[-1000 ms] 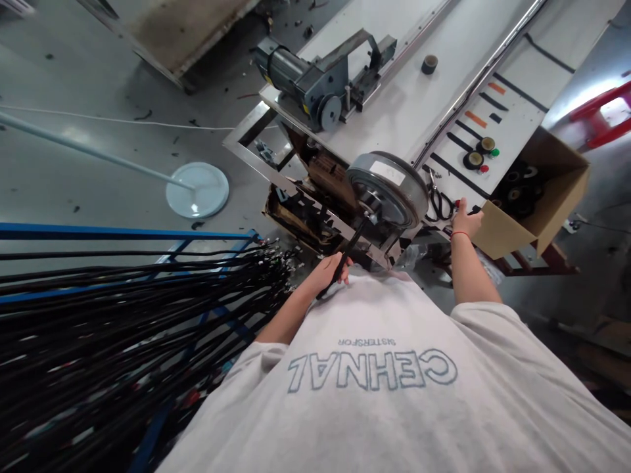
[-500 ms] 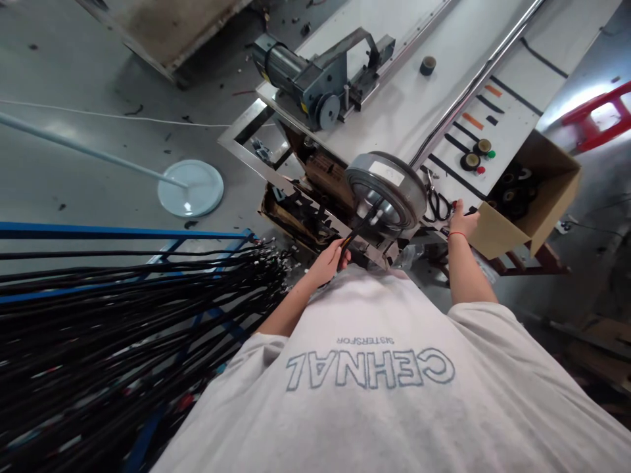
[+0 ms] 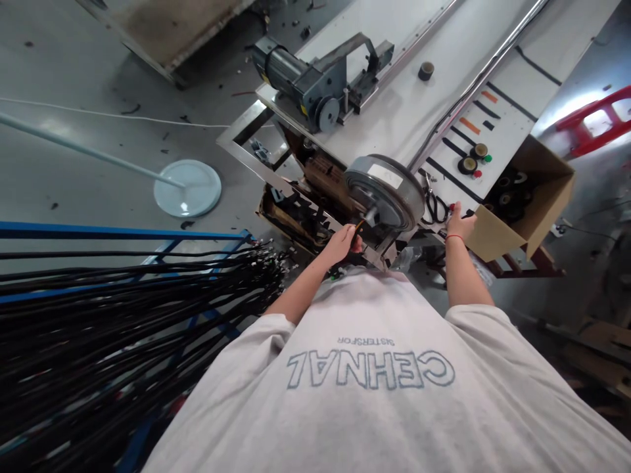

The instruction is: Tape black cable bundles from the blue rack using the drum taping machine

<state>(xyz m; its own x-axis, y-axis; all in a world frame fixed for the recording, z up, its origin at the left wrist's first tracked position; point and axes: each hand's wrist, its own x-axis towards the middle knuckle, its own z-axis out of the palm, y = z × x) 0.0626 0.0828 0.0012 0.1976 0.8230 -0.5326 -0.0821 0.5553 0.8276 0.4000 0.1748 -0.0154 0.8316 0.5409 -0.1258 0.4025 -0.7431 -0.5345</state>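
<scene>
My left hand [image 3: 346, 242] is closed around a dark cable, and a thin orange-and-black end [image 3: 360, 225] pokes out from its fingers toward the hub of the wheel-like drum [image 3: 394, 190]. That grey drum, with a white label on its side, stands at the near end of a long metal tube [image 3: 473, 89]. At the table's near edge my right hand [image 3: 462, 222] is curled, its thumb by a small red button [image 3: 451, 207]; what lies under the fingers is hidden. Black-handled scissors [image 3: 434, 205] rest just left of it.
An open cardboard box [image 3: 547, 197] with tape rolls stands at right. Tape rolls [image 3: 473, 159], coloured strips and a motor [image 3: 305, 79] are on the white table [image 3: 394, 118]. Black cables [image 3: 123, 282] hang over a blue rack at left. A round white base [image 3: 187, 188] stands on the floor.
My left hand has moved up and right, closer to the drum's hub. The dark length that ran from it into the hub no longer shows. My right hand stays at the table edge.
</scene>
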